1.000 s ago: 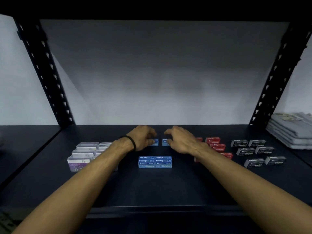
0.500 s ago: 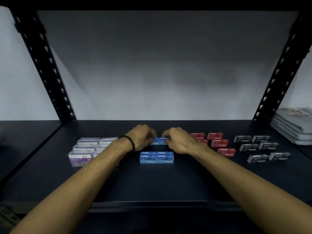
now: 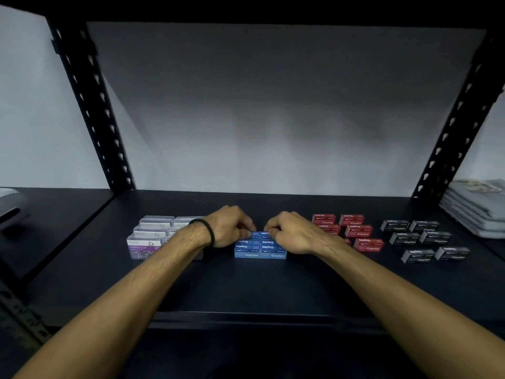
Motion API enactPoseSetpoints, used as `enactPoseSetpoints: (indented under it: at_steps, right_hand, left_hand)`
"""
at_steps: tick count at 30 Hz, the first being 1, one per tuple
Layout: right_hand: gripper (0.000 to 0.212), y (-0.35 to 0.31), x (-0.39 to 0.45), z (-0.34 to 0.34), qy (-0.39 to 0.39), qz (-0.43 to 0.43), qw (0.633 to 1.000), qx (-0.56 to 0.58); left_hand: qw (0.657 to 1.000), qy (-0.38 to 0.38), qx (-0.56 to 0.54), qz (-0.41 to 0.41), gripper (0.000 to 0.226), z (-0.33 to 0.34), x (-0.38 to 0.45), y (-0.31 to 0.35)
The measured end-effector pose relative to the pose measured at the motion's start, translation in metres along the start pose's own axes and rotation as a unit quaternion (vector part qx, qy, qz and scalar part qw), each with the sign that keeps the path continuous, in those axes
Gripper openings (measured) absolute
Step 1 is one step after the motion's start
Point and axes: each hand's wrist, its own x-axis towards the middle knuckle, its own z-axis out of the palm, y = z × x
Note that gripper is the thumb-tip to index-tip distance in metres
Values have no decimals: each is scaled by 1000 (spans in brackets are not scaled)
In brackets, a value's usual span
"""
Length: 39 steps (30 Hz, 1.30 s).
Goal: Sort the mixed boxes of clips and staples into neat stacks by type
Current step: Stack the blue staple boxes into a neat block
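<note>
A dark metal shelf (image 3: 246, 291) fills the view, with slotted black uprights (image 3: 90, 105) at its left and right rear corners and a pale wall behind. At the far right edge lies a pile of folded grey papers (image 3: 475, 212). On the left of the shelf sits a block of clear paper clip boxes (image 3: 149, 239) with purple labels, packed in two rows. To the right, red staple boxes (image 3: 358, 231) lie loosely spread, and further right black staple boxes (image 3: 420, 239) stand apart in pairs. In the middle is the stack of blue staple boxes (image 3: 259, 251), two side by side and layered, its front faces reading "Staples". The left hand (image 3: 228, 228), with a dark band (image 3: 206, 231) round the wrist, pinches the left upper blue box at the back of that stack; its grip is closed on the box edge. The right hand (image 3: 292, 232) pinches the neighbouring upper blue box the same way, fingers curled on it. Both upper boxes touch each other and rest on the stack
</note>
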Motion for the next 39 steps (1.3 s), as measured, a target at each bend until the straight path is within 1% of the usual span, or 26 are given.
enactPoseSetpoints:
  at_steps: [5, 13, 15, 17, 20, 24, 31, 39]
  right_hand:
    - [32, -3, -7, 1, -12, 3, 1000, 18]
    - [30, -6, -14, -3, -30, 17, 999, 30]
    - [33, -7, -16, -5, -53, 17, 998, 26]
    - [40, -6, -18, -6, -75, 7, 997, 0]
    - [45, -3, -20, -4, -76, -17, 996, -46]
    - [44, 1, -17, 1, -66, -34, 995, -60]
    - [30, 1, -15, 6, -55, -40, 995, -68]
    - [28, -2, -13, 8, -51, -39, 996, -60]
  left_hand:
    - [1000, -6, -6, 1, 22, -2, -7, 4]
    - [999, -34, 2, -30, 26, -4, -15, 10]
    - [998, -48, 5, -37, 31, -4, -17, 10]
    - [998, -55, 16, -39, 39, -3, -17, 11]
    - [998, -53, 24, -31, 49, 1, -18, 11]
    - [998, -37, 48, -22, 46, 5, -17, 9]
    - [998, -31, 58, -20, 42, 8, -17, 9]
    - [998, -28, 60, -25, 42, 6, -19, 8]
